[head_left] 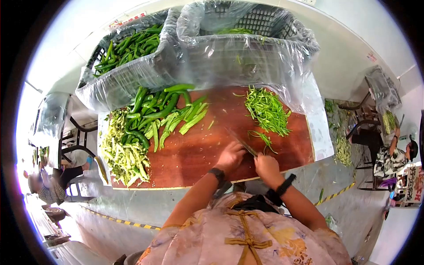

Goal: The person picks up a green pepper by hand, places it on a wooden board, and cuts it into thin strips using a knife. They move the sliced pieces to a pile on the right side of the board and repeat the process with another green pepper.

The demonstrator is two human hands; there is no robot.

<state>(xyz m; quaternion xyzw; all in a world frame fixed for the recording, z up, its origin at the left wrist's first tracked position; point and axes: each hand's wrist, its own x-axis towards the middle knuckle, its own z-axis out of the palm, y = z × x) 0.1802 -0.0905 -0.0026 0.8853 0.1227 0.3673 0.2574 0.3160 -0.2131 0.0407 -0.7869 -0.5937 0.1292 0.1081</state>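
Observation:
My right hand (266, 168) is closed round the handle of a knife (243, 143), whose blade points up and to the left over the brown board (194, 165). Close beside the blade, my left hand (231, 156) rests with its fingers curled; what lies under them is hidden. A small bunch of green pepper strips (265, 140) lies just above my right hand. Farther back is a heap of shredded green pepper (266, 110). Left of my hands are halved peppers (194, 117), whole green peppers (152, 106) and a pile of pale pepper cores (126, 154).
Behind the board stand two plastic-lined crates, one full of green peppers (132, 51), the other crate (247, 42) with some green shreds. One person (388, 157) sits at the far right, another person (53, 185) at the far left. Yellow-black tape (119, 221) marks the floor.

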